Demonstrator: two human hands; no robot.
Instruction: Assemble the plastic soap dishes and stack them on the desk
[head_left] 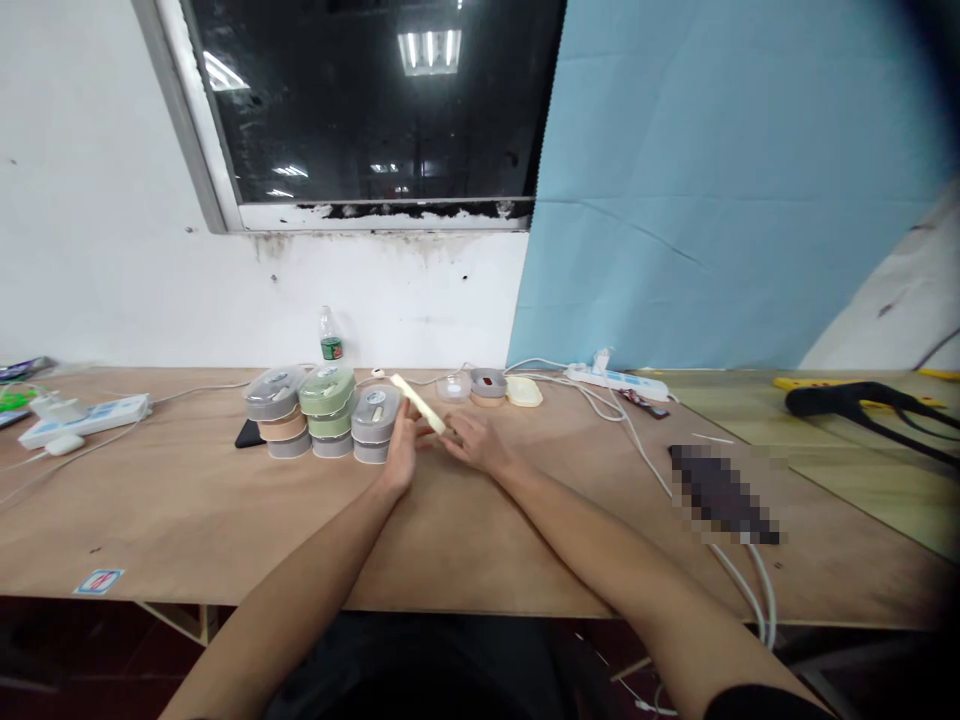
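Note:
Between my two hands a thin pale yellow piece, perhaps a container lid seen edge-on, is held tilted above the table. My left hand grips it from the left and below, fingers partly hidden behind it. At its lower right end the fingers of my right hand close on the edge. Just left of my left hand stands a stack of grey lidded containers. Beside that are a green stack and a stack of grey and peach containers, with clear-topped lids.
Behind my hands lie a clear lid, a grey container part and a pale yellow tray. Power strips with white cables run along the back. A plastic bottle stands by the wall. A dark blurred object lies right.

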